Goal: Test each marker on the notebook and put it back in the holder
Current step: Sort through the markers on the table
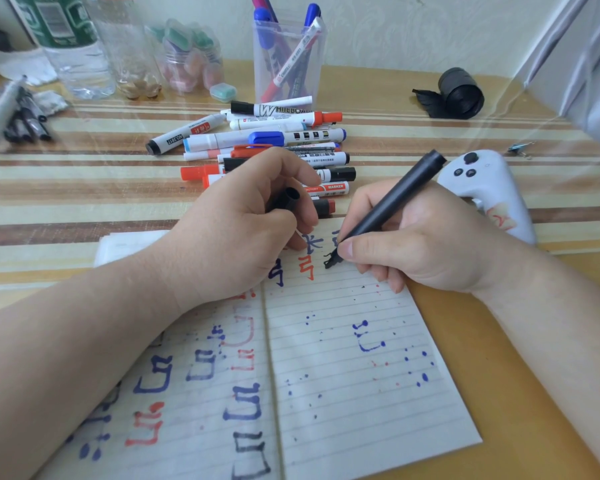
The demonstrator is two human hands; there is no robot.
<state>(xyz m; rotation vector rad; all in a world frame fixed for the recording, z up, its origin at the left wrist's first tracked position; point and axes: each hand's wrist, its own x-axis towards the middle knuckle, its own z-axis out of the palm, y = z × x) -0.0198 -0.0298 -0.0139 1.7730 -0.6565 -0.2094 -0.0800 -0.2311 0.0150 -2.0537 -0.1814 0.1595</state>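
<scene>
Mid-test: right hand fingers clamped on a black marker, tip on the notebook near its top edge; left hand fingers curled round the cap. Next likely calls for recapping, then the holder by the far edge of the surface.

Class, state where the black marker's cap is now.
In the head view, the cap is held in the left hand, centre frame, between the marker pile and the notebook.

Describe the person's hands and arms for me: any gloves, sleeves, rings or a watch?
No gloves on the left hand or the right hand, and no rings on the fingers that show. The left forearm and the right forearm are uncovered to the frame edge: no sleeves, watch or bracelet in view.
</scene>
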